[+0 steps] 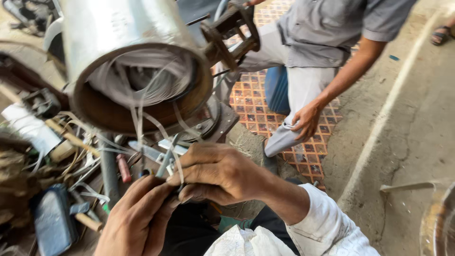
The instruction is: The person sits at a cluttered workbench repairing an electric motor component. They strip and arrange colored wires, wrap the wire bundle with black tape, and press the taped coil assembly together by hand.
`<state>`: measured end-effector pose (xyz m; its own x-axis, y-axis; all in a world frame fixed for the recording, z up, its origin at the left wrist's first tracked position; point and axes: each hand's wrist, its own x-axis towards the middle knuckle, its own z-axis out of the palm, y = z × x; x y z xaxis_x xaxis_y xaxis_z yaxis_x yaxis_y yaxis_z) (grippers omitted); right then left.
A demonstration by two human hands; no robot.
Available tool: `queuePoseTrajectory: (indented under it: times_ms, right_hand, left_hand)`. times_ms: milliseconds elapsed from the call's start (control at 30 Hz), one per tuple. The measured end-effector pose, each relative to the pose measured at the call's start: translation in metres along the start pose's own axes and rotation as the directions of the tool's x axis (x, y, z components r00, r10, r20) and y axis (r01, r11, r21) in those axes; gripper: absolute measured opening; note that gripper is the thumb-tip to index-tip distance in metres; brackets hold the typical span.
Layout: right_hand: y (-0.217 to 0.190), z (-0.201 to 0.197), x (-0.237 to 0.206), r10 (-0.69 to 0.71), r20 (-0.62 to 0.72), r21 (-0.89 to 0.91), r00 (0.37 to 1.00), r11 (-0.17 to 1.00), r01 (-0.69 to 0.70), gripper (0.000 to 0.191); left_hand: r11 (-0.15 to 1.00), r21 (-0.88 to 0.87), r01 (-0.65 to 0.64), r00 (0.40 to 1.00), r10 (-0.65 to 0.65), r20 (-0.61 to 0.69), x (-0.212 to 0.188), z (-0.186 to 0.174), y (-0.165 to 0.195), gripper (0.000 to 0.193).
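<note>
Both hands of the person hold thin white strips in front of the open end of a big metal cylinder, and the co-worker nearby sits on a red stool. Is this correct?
Not quite: the stool is blue, not red, as the head view shows. The rest holds: the left hand and right hand hold thin white strips before the open metal cylinder, the co-worker sitting nearby.

Co-worker's hand [307, 119] above patterned mat [253, 106]

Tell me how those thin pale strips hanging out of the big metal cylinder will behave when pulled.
The thin pale strips curve and droop from the large silver metal cylinder, so they are probably flexible yet springy rather than limp. They look light, held between the fingertips of the right hand and left hand. Being narrow and smooth, they may slip or kink if tugged sharply.
</note>
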<state>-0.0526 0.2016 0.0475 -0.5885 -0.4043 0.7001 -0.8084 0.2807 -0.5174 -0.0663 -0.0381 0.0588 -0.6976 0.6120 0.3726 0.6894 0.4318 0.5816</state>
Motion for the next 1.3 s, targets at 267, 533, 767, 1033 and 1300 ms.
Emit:
queuePoseTrajectory:
  times_ms: [267, 533, 767, 1033, 1300]
  right_hand:
    - [0.010, 0.004, -0.010, 0.029, 0.077, 0.065, 0.997, 0.997, -0.034, 0.027]
    - [0.000, 0.015, -0.015, 0.211, 0.046, 0.187, 0.976, 0.958, -0.216, 0.023]
    - [-0.015, 0.022, -0.027, 0.406, 0.113, 0.522, 0.907, 0.753, -0.402, 0.024]
    - [-0.016, 0.032, -0.005, 0.372, -0.111, 0.202, 0.922, 0.917, -0.345, 0.060]
    - [0.002, 0.046, 0.015, 0.243, -0.124, 0.158, 0.962, 0.962, -0.223, 0.023]
  left_hand:
    - [0.986, 0.139, -0.092, 0.987, 0.109, -0.119, -0.016, 0.026, -0.058, 0.020]
    - [0.883, 0.351, -0.311, 0.906, 0.387, -0.171, -0.038, 0.052, -0.135, 0.025]
    - [0.833, 0.439, -0.338, 0.863, 0.460, -0.208, -0.037, 0.064, -0.141, 0.027]
    - [0.807, 0.491, -0.329, 0.839, 0.488, -0.240, -0.043, 0.064, -0.139, 0.029]
    - [0.870, 0.391, -0.302, 0.909, 0.386, -0.158, -0.049, 0.039, -0.130, 0.035]
